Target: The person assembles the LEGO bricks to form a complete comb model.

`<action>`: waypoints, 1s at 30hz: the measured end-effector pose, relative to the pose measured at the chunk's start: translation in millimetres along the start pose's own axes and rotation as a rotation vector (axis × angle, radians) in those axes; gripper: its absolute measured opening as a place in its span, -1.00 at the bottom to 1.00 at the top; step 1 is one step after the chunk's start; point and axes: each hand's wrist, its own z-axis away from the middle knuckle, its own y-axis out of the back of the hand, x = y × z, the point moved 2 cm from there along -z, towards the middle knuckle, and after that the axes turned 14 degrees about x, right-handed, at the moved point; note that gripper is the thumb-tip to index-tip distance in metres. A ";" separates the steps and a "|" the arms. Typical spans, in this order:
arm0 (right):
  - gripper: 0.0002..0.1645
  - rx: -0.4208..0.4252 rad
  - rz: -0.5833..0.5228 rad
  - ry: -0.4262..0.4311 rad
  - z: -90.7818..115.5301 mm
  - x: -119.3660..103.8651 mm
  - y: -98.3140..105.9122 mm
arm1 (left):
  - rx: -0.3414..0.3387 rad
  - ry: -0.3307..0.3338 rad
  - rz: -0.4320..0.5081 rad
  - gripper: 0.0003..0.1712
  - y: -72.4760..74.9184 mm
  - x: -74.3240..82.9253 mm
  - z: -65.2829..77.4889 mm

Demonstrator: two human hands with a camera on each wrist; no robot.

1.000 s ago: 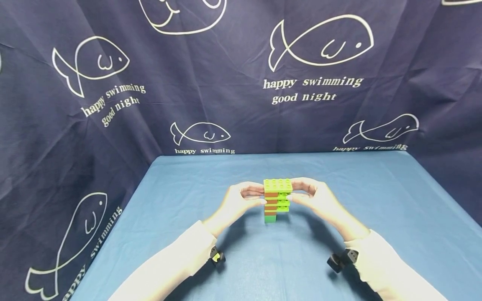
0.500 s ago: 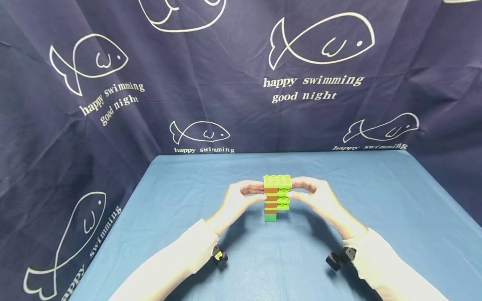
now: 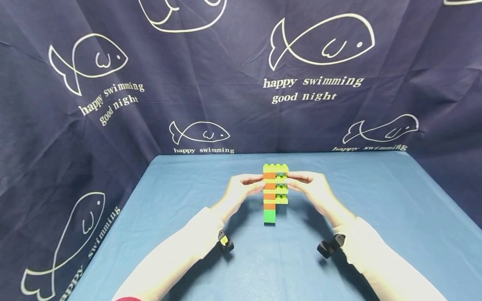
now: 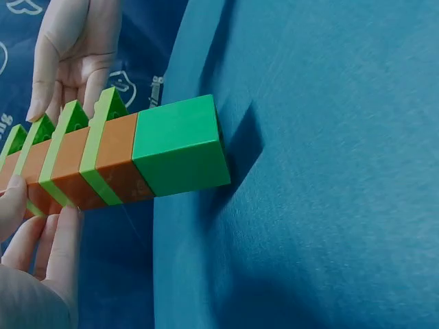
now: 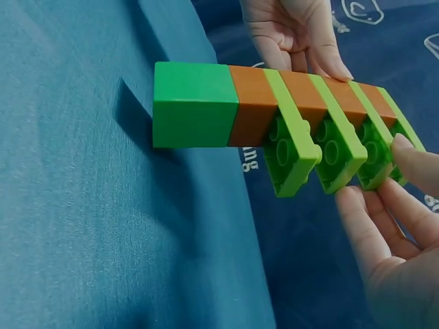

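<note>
A tower of toy building bricks (image 3: 269, 195) stands between both hands over the table, green brick (image 4: 182, 164) at the bottom. Above it, orange bricks (image 5: 252, 103) alternate with lime plates (image 5: 299, 154) that jut out to the right, hollow undersides showing. My left hand (image 3: 238, 193) grips the tower's left side near the top, thumb in front and fingers behind. On the right, my right hand (image 3: 311, 187) pinches the jutting ends of the upper plates between thumb and fingers. The green brick's bottom is right at the blue cloth.
Blue cloth (image 3: 180, 192) covers the table. Behind and at the sides hangs a dark blue curtain (image 3: 241, 75) with white fish drawings and lettering. A small black camera (image 3: 226, 243) sits at the left wrist, another black camera (image 3: 326, 249) at the right.
Both hands have moved up in the head view, still holding the tower. The tower has tipped, so its front shows more fully and its studded top is seen almost edge-on.
</note>
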 end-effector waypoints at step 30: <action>-0.38 -0.103 -0.110 -0.181 -44.0 35.2 -5.9 | -0.038 0.098 -0.024 -0.54 -1.0 -32.0 -47.2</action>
